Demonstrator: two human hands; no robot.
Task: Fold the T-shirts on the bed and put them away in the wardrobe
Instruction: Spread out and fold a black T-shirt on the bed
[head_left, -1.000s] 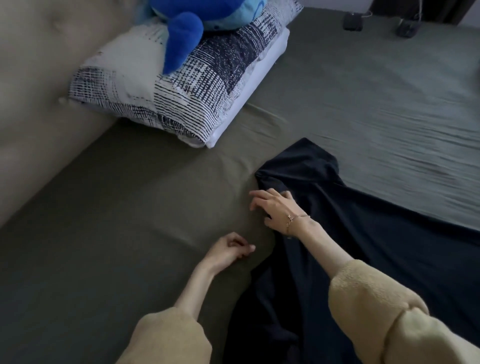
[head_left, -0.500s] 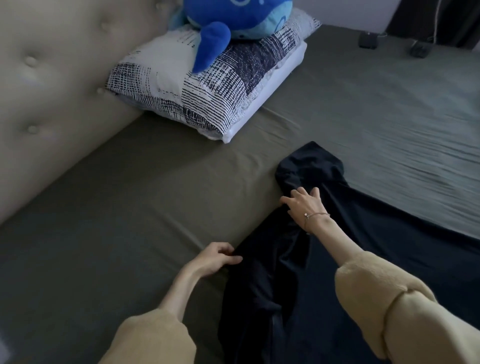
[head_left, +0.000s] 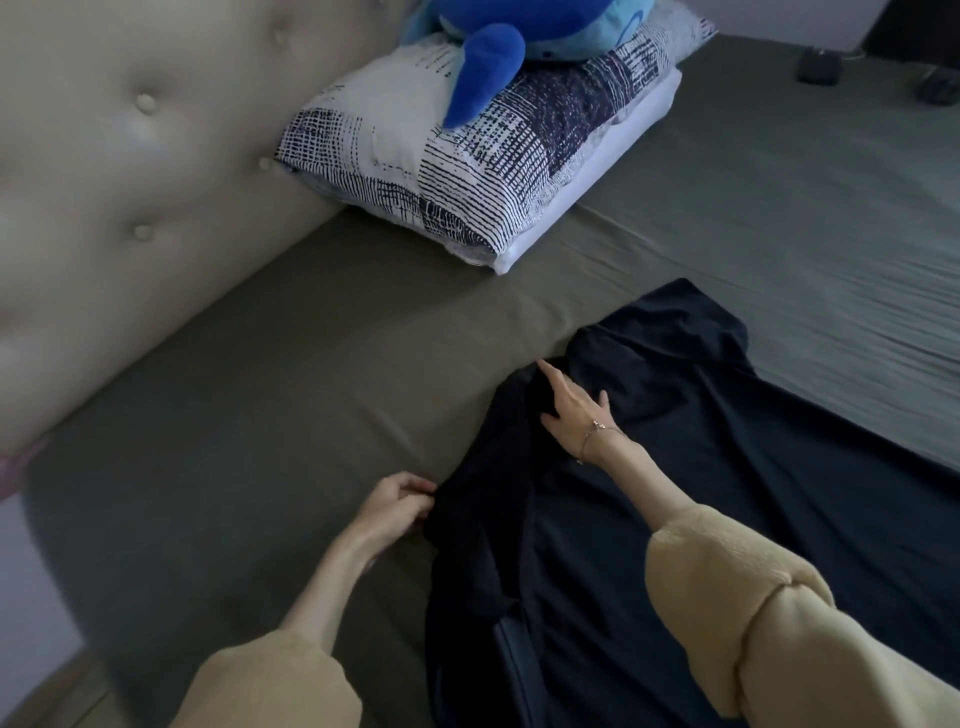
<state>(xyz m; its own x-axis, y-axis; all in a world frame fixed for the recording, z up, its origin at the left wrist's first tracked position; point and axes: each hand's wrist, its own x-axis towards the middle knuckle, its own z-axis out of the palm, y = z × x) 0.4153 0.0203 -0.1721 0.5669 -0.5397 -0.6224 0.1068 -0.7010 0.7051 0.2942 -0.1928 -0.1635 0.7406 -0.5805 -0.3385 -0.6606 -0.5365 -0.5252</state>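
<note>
A person's left hand (head_left: 397, 506) pinches the folded-over side edge of a black T-shirt (head_left: 675, 499), fingers curled on the cloth, while the right hand (head_left: 574, 413), fingers straight, presses flat near the sleeve at its 1 o'clock. The shirt lies spread on the olive bedsheet (head_left: 260, 415), dark, matte and creased. It looks light, limp and non-slippery, best taken at edges and corners. At 11 o'clock, a patterned pillow (head_left: 467, 156) carries a blue plush toy (head_left: 498, 47).

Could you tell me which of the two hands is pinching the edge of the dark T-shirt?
The left hand pinches the dark T-shirt at its edge; the right hand lies flat on top.
</note>
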